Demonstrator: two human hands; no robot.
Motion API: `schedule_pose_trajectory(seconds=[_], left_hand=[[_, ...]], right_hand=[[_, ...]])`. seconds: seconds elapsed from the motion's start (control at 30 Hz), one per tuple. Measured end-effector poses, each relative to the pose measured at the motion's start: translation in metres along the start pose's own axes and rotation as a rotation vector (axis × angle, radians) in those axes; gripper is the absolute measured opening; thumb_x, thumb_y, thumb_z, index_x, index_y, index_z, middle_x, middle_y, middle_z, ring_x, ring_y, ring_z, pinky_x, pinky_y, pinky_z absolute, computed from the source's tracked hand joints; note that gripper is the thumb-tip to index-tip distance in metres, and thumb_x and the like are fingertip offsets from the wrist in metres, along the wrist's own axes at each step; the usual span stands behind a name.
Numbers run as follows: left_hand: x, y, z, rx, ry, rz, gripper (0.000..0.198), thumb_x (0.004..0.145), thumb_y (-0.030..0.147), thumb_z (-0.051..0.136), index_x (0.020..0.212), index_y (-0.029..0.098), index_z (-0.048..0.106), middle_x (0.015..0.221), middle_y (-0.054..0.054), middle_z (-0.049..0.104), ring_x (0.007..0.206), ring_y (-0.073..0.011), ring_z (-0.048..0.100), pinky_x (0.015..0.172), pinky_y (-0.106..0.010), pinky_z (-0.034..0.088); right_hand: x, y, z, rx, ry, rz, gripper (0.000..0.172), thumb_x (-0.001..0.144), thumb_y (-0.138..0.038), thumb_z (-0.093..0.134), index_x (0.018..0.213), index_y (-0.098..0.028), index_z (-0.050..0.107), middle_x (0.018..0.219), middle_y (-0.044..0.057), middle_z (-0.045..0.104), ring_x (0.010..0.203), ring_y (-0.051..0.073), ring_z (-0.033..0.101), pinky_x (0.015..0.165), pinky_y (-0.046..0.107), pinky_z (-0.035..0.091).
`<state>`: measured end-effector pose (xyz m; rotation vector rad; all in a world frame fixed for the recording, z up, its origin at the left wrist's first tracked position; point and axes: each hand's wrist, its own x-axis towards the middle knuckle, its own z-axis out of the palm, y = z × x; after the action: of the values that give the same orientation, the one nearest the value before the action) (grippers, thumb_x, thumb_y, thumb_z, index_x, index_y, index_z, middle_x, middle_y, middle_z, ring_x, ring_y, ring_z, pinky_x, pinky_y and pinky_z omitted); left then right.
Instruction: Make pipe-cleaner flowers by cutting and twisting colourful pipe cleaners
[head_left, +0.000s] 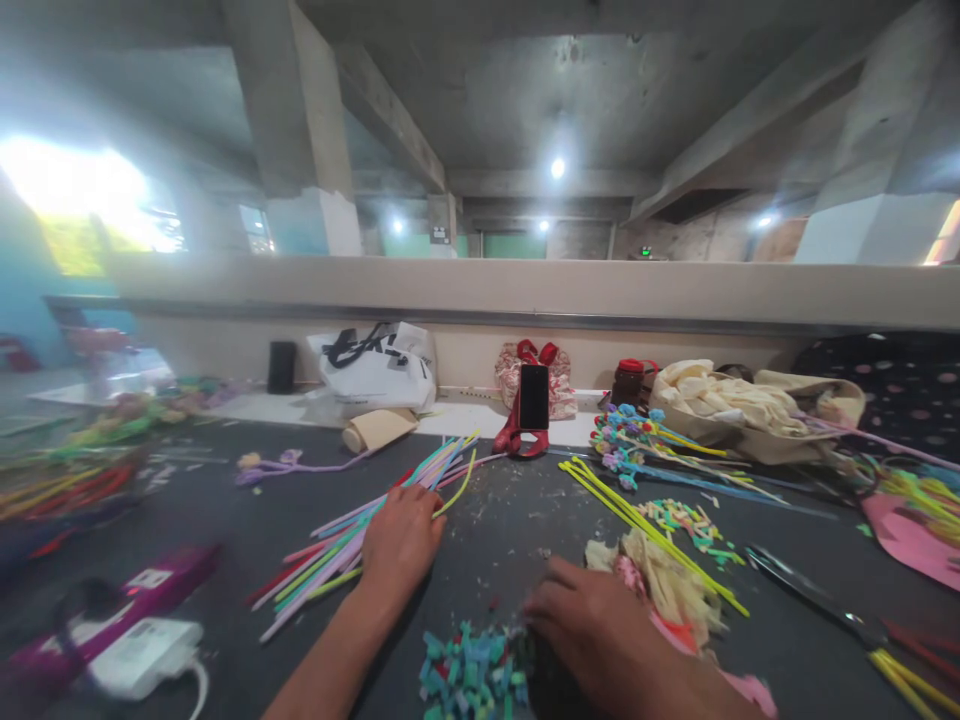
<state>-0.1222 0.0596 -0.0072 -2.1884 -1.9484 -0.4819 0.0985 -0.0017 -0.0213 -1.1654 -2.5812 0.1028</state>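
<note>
My left hand [401,545] rests knuckles-up on a fan of coloured pipe-cleaner sticks [352,545] spread on the dark table; its fingers curl down onto them, and whether they grip any is hidden. My right hand [592,625] lies closed over the table just right of a heap of small cut pieces [469,675] in teal, green and red. What its fingers hold is hidden. Crumpled cream material [664,580] lies just beyond the right hand.
A phone [534,398] stands on a red holder at the back. Yellow sticks [637,520], finished twisted flowers [626,435], a cream bag [720,405], a white bag [379,370], scissors [817,600] and a white charger [142,655] surround the hands.
</note>
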Motion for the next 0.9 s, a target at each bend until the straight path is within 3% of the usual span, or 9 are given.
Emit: schedule_pose_trajectory(seconds=[0.13,0.3,0.5,0.7,0.8,0.9], left_hand=[[0.000,0.004,0.002,-0.033,0.007,0.037,0.021,0.076,0.022,0.046,0.085,0.018,0.063,0.094,-0.008,0.064,0.093,-0.0213,0.052,0.083,-0.031,0.036],[-0.011,0.012,0.003,-0.069,-0.034,0.079,0.020,0.077,0.026,0.045,0.087,0.021,0.062,0.097,-0.004,0.064,0.096,-0.0191,0.052,0.083,-0.027,0.037],[-0.019,0.006,-0.002,0.019,-0.080,0.055,0.018,0.074,0.026,0.051,0.086,0.022,0.062,0.096,-0.003,0.064,0.095,-0.0192,0.053,0.080,-0.027,0.039],[0.013,-0.009,0.009,0.173,-0.036,-0.135,0.030,0.079,0.030,0.048,0.100,0.011,0.056,0.102,-0.014,0.058,0.097,-0.0268,0.051,0.073,-0.038,0.043],[0.021,-0.017,0.018,0.214,-0.050,-0.200,0.026,0.082,0.031,0.047,0.098,0.012,0.055,0.100,-0.009,0.058,0.092,-0.0215,0.054,0.072,-0.039,0.045],[0.017,-0.022,0.023,0.204,-0.078,-0.156,0.021,0.082,0.030,0.048,0.092,0.015,0.057,0.096,-0.004,0.060,0.088,-0.0177,0.055,0.074,-0.037,0.045]], right_hand=[[-0.007,0.002,-0.014,0.231,0.253,0.071,0.018,0.081,-0.015,0.044,0.089,-0.021,0.059,0.079,0.002,0.054,0.070,0.012,0.054,0.059,0.022,0.036],[-0.006,0.017,-0.028,0.453,0.338,0.160,0.018,0.076,-0.010,0.048,0.087,-0.019,0.060,0.078,0.002,0.054,0.070,0.013,0.052,0.063,0.024,0.039],[-0.009,0.020,-0.028,0.445,0.211,0.101,0.015,0.077,-0.015,0.050,0.081,-0.019,0.063,0.075,0.002,0.060,0.071,0.014,0.055,0.063,0.023,0.040],[-0.013,0.013,-0.017,0.300,0.129,0.118,0.014,0.078,-0.018,0.050,0.075,-0.020,0.063,0.071,0.000,0.064,0.067,0.012,0.057,0.059,0.020,0.037],[-0.013,0.016,-0.013,0.280,0.089,0.101,0.015,0.078,-0.018,0.049,0.076,-0.021,0.064,0.071,0.000,0.065,0.068,0.011,0.058,0.059,0.019,0.036],[-0.012,0.017,-0.010,0.260,0.044,0.090,0.017,0.078,-0.017,0.048,0.078,-0.022,0.065,0.073,0.000,0.066,0.068,0.011,0.059,0.060,0.018,0.037]])
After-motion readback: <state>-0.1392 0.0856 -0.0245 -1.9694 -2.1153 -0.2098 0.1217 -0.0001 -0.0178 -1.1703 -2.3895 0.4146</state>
